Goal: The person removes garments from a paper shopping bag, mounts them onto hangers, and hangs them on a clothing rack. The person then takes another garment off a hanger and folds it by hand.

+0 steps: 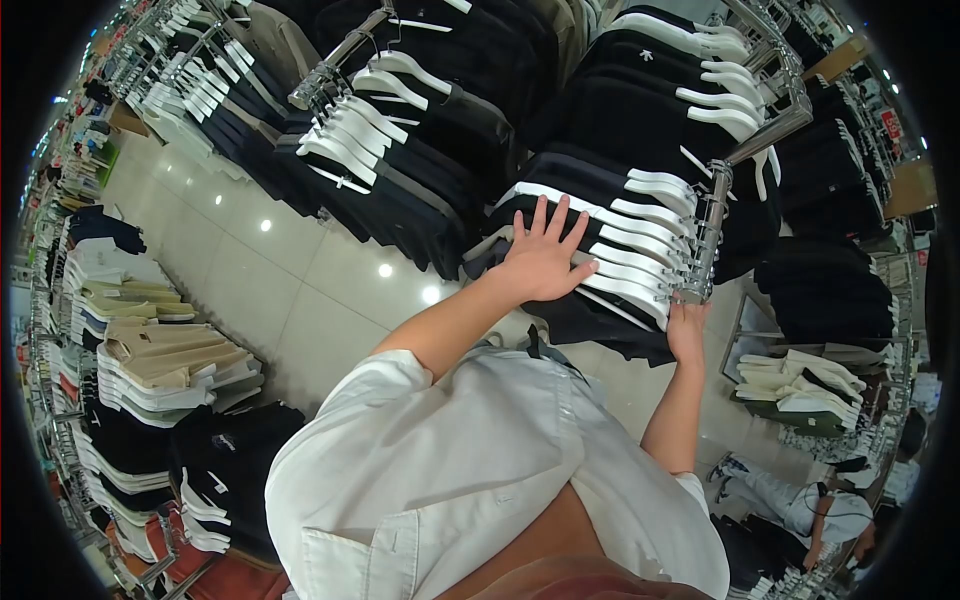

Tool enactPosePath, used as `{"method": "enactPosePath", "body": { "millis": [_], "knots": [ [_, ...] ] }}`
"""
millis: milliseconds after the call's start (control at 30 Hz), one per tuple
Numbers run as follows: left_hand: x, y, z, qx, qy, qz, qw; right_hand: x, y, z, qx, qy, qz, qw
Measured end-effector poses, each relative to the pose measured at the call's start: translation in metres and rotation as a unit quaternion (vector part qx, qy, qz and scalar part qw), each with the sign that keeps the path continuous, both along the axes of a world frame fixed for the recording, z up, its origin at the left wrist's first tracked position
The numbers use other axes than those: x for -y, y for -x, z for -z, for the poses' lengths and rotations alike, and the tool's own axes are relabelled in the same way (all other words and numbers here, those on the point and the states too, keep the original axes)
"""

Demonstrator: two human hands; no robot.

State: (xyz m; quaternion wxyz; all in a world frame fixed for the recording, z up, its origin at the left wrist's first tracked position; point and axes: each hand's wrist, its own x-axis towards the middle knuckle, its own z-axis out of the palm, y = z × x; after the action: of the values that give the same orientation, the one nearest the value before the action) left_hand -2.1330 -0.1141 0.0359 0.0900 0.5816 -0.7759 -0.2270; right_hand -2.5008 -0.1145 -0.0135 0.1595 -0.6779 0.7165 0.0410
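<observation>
My left hand (548, 252) lies palm down over the dark garments (560, 205) on the near rack, fingers spread and thumb toward the white hangers (640, 268). It rests on or just above the cloth, gripping nothing. My right hand (688, 330) is raised at the near end of the chrome rail (712, 225), beside the hanger hooks. Its fingers are closed there, partly hidden by the rail end and hooks, so what they hold cannot be made out. Dark clothes hang closely packed from several white hangers along this rail.
Another rail (345, 60) with dark garments (400, 205) stands to the left. Folded-looking beige and white tops (170, 355) hang at far left. More racks with dark clothes (825, 290) line the right. A person (835, 515) is at lower right. Shiny tiled floor (300, 290) runs between racks.
</observation>
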Motion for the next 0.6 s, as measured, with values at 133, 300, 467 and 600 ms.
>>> {"method": "enactPosePath", "body": {
  "millis": [133,300,467,600],
  "knots": [
    [0.010,0.005,0.005,-0.011,0.000,-0.006,1.000,0.004,0.001,0.006,0.037,0.034,0.048,0.998],
    [0.023,-0.006,0.003,-0.062,0.009,0.014,0.998,0.013,0.011,0.017,0.018,0.100,0.035,0.994],
    [0.037,-0.098,-0.001,-0.051,0.251,-0.179,0.950,-0.011,0.000,0.000,0.173,0.217,0.102,0.955],
    [0.046,-0.172,0.004,0.088,0.304,-0.343,0.885,-0.027,-0.006,-0.013,0.190,0.228,0.092,0.951]
  ]
}}
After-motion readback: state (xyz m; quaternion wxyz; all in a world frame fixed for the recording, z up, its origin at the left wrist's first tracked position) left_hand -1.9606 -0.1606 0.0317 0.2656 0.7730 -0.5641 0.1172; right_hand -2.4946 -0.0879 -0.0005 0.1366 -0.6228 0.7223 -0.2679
